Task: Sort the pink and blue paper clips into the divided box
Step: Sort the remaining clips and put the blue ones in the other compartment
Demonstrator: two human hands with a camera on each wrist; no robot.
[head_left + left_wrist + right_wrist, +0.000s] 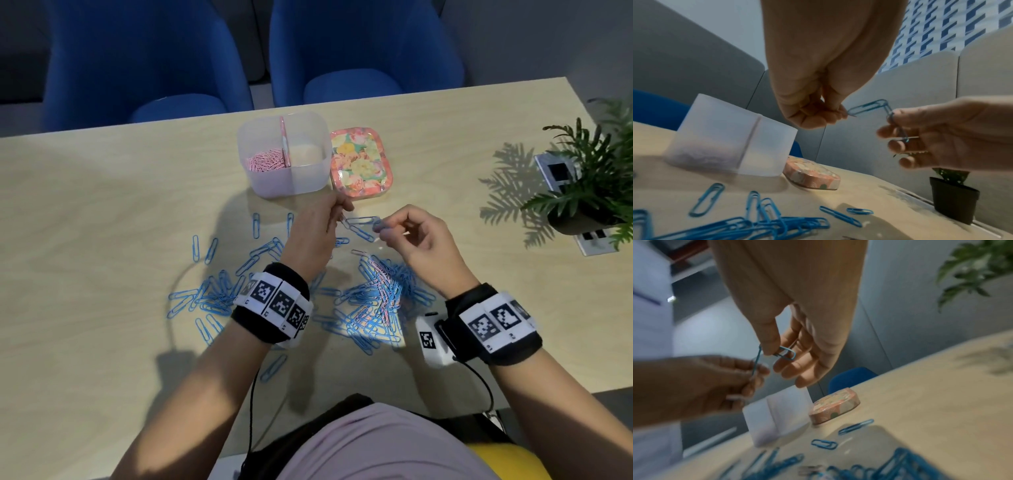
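Two blue paper clips (359, 224) hooked together hang above the table between my hands. My left hand (342, 212) pinches one end (867, 107). My right hand (380, 230) pinches the other clip (786, 353) between thumb and forefinger. Just beyond them stands the translucent divided box (308, 178). Pink clips (267, 161) fill its left compartment, while the right one shows only its floor. A heap of blue clips mixed with a few pink ones (376, 294) lies under my right wrist. More blue clips (212, 294) are scattered to the left.
A floral lid (361, 162) lies against the box's right side. At the table's right edge sit a potted plant (589, 192) and socket plates (556, 171). Two blue chairs (144, 58) stand behind the far edge.
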